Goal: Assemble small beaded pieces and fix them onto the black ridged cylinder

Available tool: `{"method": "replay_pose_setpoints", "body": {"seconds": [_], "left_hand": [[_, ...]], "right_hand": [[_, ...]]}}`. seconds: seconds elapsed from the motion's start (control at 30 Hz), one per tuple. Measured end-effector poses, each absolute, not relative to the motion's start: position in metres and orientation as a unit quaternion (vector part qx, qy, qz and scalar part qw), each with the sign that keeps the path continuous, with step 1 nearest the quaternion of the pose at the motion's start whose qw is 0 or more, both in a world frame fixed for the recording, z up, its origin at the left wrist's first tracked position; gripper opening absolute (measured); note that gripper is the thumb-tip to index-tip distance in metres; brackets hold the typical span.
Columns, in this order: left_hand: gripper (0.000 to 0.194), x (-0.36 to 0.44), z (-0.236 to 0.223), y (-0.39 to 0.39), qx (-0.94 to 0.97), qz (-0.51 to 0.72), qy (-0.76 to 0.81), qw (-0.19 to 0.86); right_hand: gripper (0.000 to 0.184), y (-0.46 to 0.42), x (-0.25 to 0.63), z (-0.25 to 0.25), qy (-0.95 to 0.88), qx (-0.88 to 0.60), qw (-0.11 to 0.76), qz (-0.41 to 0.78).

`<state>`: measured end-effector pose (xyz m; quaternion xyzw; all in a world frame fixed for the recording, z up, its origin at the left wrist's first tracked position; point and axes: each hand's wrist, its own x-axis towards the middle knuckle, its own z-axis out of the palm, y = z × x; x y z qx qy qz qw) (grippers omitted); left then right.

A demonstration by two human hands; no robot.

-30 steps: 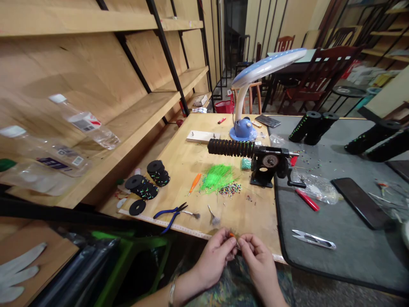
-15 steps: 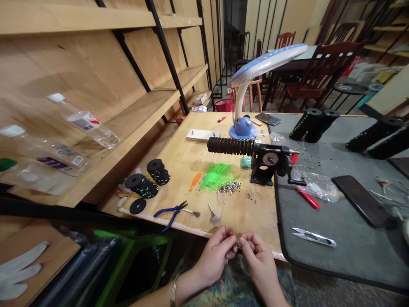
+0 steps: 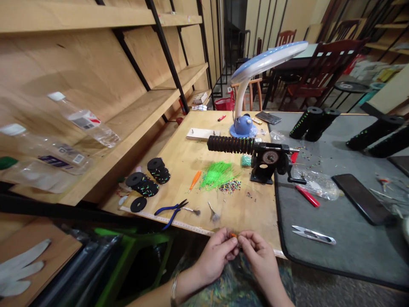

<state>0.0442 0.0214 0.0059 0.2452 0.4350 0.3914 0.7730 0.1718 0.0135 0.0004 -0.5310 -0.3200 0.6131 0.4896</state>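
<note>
My left hand [image 3: 217,251] is closed in a pinch at the table's front edge, a small orange piece [image 3: 234,235] showing at its fingertips. Right beside it, my right hand [image 3: 258,250] pinches at the same spot; what lies between its fingers is too small and hidden to make out. Just beyond the hands, a small tuft of dark bristles on a pale stem [image 3: 214,215] lies on the wood. Blue-handled pliers [image 3: 172,209] rest to the left with their jaws apart. Farther up are bright green strands [image 3: 217,175] and a heap of multicoloured beads [image 3: 230,186].
A black hand-cranked winder [image 3: 268,162] carries a row of black foam discs [image 3: 230,145]. Behind it stands a blue-and-white lamp [image 3: 243,127]. Thread snips [image 3: 313,235], a red marker [image 3: 307,196] and a phone [image 3: 362,199] lie on the grey mat [image 3: 345,251]. Foam spools [image 3: 142,184] stand at left.
My right hand has shifted slightly up and left, nearer my left fingertips. Both hands stay pinched around the orange piece, and the things on the table have not moved.
</note>
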Motion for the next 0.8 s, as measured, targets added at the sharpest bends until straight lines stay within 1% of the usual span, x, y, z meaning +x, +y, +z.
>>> {"method": "replay_pose_setpoints", "body": {"seconds": [0.27, 0.63, 0.8], "left_hand": [[0.040, 0.043, 0.006, 0.021, 0.309, 0.402, 0.458, 0.730], [0.043, 0.041, 0.017, 0.024, 0.341, 0.394, 0.478, 0.707], [0.042, 0.040, 0.015, 0.021, 0.364, 0.381, 0.462, 0.713]], "right_hand": [[0.044, 0.014, 0.171, 0.003, -0.329, -0.541, 0.485, 0.604], [0.056, 0.014, 0.177, 0.008, -0.304, -0.556, 0.478, 0.608], [0.049, 0.016, 0.180, 0.005, -0.324, -0.529, 0.476, 0.624]]}}
